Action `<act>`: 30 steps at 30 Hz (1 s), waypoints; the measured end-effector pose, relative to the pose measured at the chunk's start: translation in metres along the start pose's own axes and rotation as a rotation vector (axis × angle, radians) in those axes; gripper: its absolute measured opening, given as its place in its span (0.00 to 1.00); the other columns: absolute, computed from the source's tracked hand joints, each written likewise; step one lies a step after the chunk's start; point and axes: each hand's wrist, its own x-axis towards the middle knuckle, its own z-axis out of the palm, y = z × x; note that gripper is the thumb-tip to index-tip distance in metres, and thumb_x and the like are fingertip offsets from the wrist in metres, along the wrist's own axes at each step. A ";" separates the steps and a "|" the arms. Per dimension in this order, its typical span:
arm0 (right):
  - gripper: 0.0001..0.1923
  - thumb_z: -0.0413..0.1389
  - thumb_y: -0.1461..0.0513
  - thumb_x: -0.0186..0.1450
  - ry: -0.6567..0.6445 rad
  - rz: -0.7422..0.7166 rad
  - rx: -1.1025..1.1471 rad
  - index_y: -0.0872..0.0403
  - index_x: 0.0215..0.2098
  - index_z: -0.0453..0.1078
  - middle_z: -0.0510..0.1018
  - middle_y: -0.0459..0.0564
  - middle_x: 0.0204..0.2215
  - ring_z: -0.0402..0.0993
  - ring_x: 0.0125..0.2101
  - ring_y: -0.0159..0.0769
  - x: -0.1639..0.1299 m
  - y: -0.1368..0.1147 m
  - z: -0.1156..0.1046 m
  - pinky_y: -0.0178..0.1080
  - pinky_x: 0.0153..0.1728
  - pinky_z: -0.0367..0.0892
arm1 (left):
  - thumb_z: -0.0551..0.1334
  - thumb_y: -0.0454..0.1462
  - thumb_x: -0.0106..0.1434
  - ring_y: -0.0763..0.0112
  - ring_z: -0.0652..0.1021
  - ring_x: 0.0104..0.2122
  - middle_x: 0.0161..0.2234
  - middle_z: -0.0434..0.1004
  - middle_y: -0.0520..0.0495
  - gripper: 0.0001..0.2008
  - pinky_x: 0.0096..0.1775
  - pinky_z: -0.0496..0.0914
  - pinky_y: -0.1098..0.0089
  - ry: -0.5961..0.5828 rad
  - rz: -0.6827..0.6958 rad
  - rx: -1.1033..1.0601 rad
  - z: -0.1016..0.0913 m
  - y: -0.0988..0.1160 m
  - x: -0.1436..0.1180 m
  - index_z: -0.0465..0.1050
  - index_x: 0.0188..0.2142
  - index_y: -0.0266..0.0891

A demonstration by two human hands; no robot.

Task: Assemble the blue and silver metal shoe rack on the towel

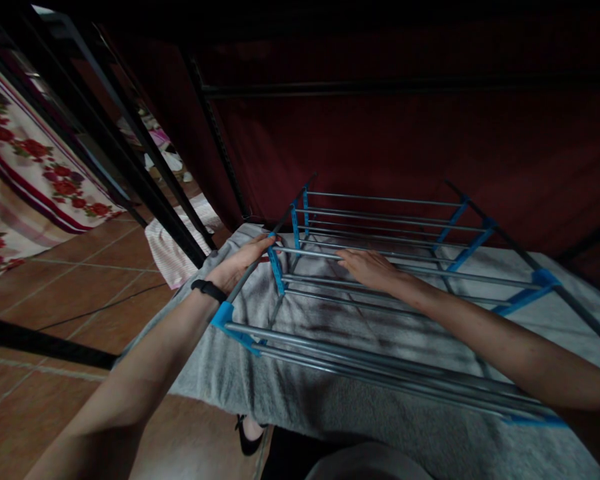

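A metal rack [380,313] with silver bars and blue plastic joints lies on a grey towel [300,393]. My left hand [243,263] grips the rack's dark left side rail close to a blue joint; a black band sits on that wrist. My right hand [367,267] rests palm down on the silver bars of the middle tier, fingers stretched toward the left. Both forearms reach in from the bottom of the view.
A dark red curtain [405,147] hangs behind the rack. Black metal frame posts [125,160] slant at the left. A floral cloth [35,167] hangs far left above a brown tiled floor [70,280]. A pale checked cloth [173,250] lies on the floor.
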 end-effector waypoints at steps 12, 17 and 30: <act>0.21 0.41 0.56 0.76 -0.071 0.011 0.014 0.52 0.61 0.65 0.79 0.54 0.52 0.77 0.48 0.42 0.008 0.007 0.003 0.39 0.44 0.66 | 0.67 0.49 0.59 0.63 0.76 0.44 0.48 0.78 0.46 0.20 0.44 0.69 0.64 -0.046 -0.018 -0.056 -0.002 -0.007 0.006 0.75 0.46 0.42; 0.20 0.41 0.57 0.76 -0.067 0.009 0.012 0.52 0.59 0.66 0.79 0.54 0.50 0.78 0.47 0.42 0.004 0.001 0.000 0.39 0.43 0.66 | 0.68 0.50 0.58 0.63 0.77 0.43 0.46 0.79 0.46 0.20 0.45 0.69 0.64 -0.044 -0.011 -0.080 -0.002 -0.006 0.005 0.76 0.45 0.41; 0.17 0.42 0.57 0.76 -0.044 0.128 -0.024 0.50 0.55 0.68 0.78 0.53 0.52 0.76 0.49 0.43 -0.031 0.016 -0.008 0.41 0.44 0.66 | 0.75 0.48 0.47 0.64 0.79 0.42 0.42 0.80 0.47 0.27 0.42 0.73 0.68 -0.034 -0.092 -0.078 -0.009 -0.004 0.018 0.77 0.45 0.40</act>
